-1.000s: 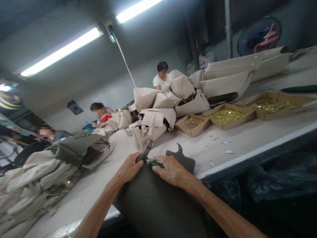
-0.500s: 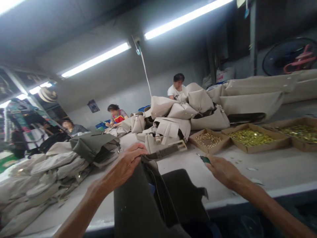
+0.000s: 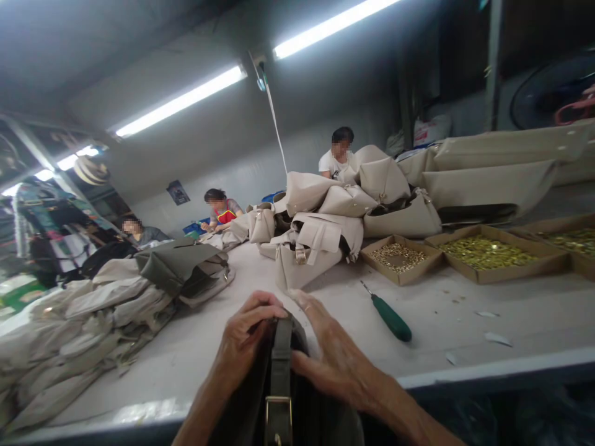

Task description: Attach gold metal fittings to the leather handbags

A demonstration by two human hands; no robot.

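Note:
A dark olive handbag (image 3: 311,409) stands at the table's front edge, its strap (image 3: 281,353) with a gold buckle (image 3: 279,399) running along the top towards me. My left hand (image 3: 251,328) is closed, pinching the strap's far end between thumb and fingers. Around the bag's right side curves my right hand (image 3: 332,347), thumb by the strap and fingers at the far end. Its fingertips are partly hidden. To the right, a hand tool (image 3: 390,317) with a green handle and thin metal shaft lies on the table; its exact kind is unclear.
Beige bags (image 3: 320,238) are heaped beyond my hands. At the right stand cardboard trays (image 3: 511,271) of small gold metal parts. A pile of pale bag pieces (image 3: 93,334) lies left, with an olive bag (image 3: 174,266) on top. Several people work farther back.
My right hand has put down the green-handled tool and moved left onto the handbag. The bag has turned, and its buckled strap now lies along the top towards me.

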